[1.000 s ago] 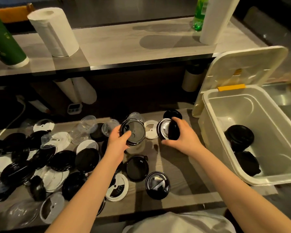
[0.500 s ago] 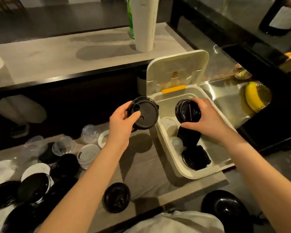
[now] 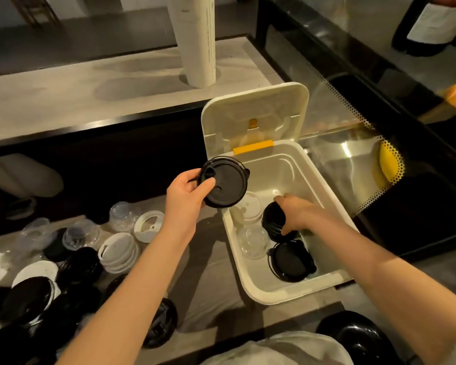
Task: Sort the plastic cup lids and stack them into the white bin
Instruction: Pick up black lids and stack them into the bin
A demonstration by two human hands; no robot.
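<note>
My left hand (image 3: 186, 200) grips a large black lid (image 3: 225, 184) by its edge, held in the air over the near left corner of the white bin (image 3: 324, 185). My right hand (image 3: 295, 213) reaches down inside the bin and holds a black lid on top of a stack of black lids (image 3: 274, 222). A second black lid stack (image 3: 291, 262) lies in the bin's near end, with clear lids (image 3: 254, 241) and white lids (image 3: 249, 209) along its left wall. The bin's hinged cover (image 3: 253, 111) stands open at the back.
A heap of black, white and clear lids (image 3: 71, 259) covers the counter on the left. A black lid (image 3: 161, 325) lies near the front edge. A paper roll (image 3: 195, 38) stands on the raised shelf. A steel sink (image 3: 348, 164) is right of the bin.
My right hand has gone down from above the bin onto the black stack inside it. My left hand carried its black lid rightwards to the bin's corner. The view swung right.
</note>
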